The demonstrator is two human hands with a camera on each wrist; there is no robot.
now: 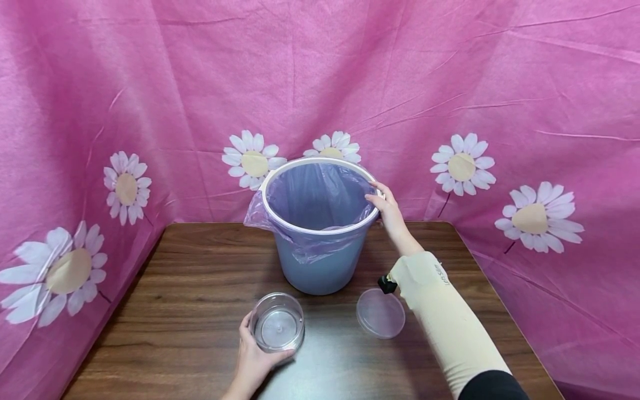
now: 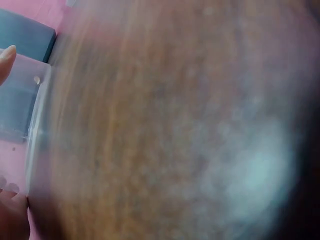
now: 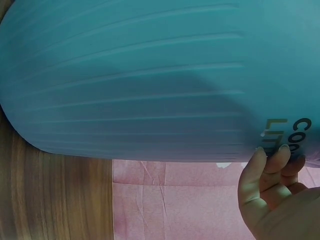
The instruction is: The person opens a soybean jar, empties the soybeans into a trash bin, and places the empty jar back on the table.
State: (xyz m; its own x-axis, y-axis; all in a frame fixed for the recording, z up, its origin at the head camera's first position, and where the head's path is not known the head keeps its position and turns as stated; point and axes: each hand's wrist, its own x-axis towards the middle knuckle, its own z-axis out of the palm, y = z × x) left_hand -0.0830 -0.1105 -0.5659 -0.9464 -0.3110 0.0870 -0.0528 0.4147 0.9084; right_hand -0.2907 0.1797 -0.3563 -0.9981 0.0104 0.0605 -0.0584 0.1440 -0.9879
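Note:
A blue trash bin (image 1: 320, 266) with a white rim stands upright on the table, lined with a thin purple bag (image 1: 312, 247) folded over the rim. My right hand (image 1: 385, 205) holds the bin's right rim; in the right wrist view, curled fingers of the right hand (image 3: 275, 192) touch the outer wall near printed letters. Nearer the front, my left hand (image 1: 255, 355) grips a clear round plastic container (image 1: 278, 325) between thumb and fingers. The container has no lid on it. At the left wrist view's edge, only part of the container (image 2: 22, 110) shows.
A clear round lid (image 1: 381, 314) lies flat in front of the bin on the right, below my right forearm. The brown wooden table (image 1: 190, 289) ends at a pink cloth (image 1: 300, 72) with white flowers, which hangs behind and at both sides.

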